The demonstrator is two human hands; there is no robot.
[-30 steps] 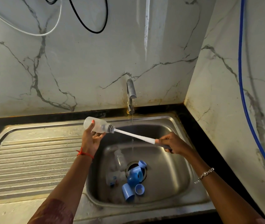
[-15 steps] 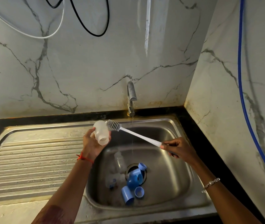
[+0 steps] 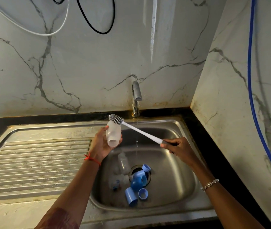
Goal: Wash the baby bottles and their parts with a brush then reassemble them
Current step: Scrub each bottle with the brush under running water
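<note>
1. Translucent plastic, the baby bottle (image 3: 113,135) sits in the left hand (image 3: 100,146), fingers wrapped round its body, open mouth tilted down toward the camera, above the sink's (image 3: 172,124) left rim.
2. The right hand (image 3: 178,147) is closed round the grey grip of the bottle brush (image 3: 141,132); its bristled head rests against the bottle's base, outside it.
3. A thin stream runs from the tap (image 3: 136,95) into the basin, just right of the bottle.
4. Waiting at the basin's bottom, near the drain: another clear bottle (image 3: 123,161), blue caps (image 3: 131,196) and blue collars (image 3: 142,193).
5. Judged step: scrubbing this bottle's outside, early in the task.
6. Next likely calls for turning the bottle under the stream to rinse, while gripping the wet plastic firmly.
</note>
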